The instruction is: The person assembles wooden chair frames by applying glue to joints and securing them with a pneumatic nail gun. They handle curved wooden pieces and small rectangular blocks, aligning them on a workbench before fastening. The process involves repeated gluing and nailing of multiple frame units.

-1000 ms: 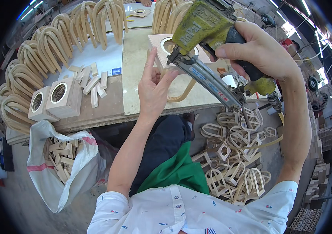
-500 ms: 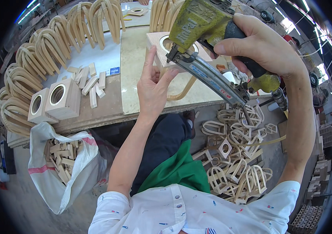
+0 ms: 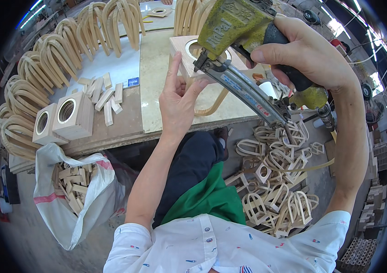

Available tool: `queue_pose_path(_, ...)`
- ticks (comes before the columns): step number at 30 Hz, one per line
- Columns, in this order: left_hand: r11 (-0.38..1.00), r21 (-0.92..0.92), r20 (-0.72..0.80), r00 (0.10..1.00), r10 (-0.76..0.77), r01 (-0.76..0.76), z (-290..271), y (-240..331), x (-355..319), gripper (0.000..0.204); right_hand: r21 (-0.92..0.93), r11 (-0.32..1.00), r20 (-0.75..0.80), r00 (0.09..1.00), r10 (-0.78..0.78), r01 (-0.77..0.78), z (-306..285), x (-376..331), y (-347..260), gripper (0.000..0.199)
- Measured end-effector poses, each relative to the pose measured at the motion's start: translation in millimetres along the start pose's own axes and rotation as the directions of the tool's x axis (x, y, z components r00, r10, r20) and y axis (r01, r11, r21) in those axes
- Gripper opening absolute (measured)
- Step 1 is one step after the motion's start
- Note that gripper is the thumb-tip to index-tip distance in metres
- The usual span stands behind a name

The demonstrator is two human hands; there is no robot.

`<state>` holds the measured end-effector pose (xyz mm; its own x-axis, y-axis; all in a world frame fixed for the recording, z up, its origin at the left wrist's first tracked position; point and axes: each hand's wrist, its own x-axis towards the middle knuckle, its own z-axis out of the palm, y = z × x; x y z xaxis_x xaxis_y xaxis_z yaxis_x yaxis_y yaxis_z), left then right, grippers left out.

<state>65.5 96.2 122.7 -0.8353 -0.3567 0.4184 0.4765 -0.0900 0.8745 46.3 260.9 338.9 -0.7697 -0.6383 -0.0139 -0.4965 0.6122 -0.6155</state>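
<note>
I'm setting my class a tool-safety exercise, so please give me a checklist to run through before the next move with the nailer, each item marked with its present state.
1. Right hand wrapped around the grip of the nailer: ok.
2. Left hand touching the wooden block: ok.
3. Left thumb well clear of the nailer's nose: not ok, it looks close.
4. Nose seated on the wood: cannot tell.
5. Trigger released: cannot tell.
6. Metal coupling fitted to the nailer: ok.

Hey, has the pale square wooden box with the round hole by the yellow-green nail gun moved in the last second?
No, not noticeably: judged by the cream tabletop board, the pale square wooden box is where it was; only the view shifted slightly.
</note>
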Motion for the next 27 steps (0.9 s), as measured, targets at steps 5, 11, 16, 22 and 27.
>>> queue_pose_path(5, 1.000, -0.015, -0.003, 1.000, -0.005, 0.005, 0, 2, 0, 0.075, 0.009, 1.000, -0.028, 1.000, -0.011, 0.011, 2, -2, 0, 0.029)
queue_pose_path(11, 1.000, -0.012, -0.003, 1.000, 0.010, -0.010, 0, -1, 0, 0.075, 0.009, 0.999, -0.027, 0.999, -0.032, 0.033, 3, -2, 2, 0.029)
queue_pose_path(16, 1.000, 0.005, -0.001, 1.000, 0.017, -0.017, 0, -5, 1, 0.075, -0.080, 0.996, -0.016, 1.000, 0.026, -0.028, 1, -4, -4, 0.027)
queue_pose_path(22, 1.000, -0.013, 0.000, 1.000, 0.017, -0.017, 1, -2, 6, 0.073, 0.109, 0.994, -0.120, 0.993, -0.008, 0.021, -4, -12, 10, 0.028)
queue_pose_path(27, 0.998, 0.009, -0.007, 0.999, 0.054, -0.054, -3, -11, 27, 0.071, 0.314, 0.947, -0.297, 0.941, 0.159, -0.061, -16, -30, 57, 0.028)
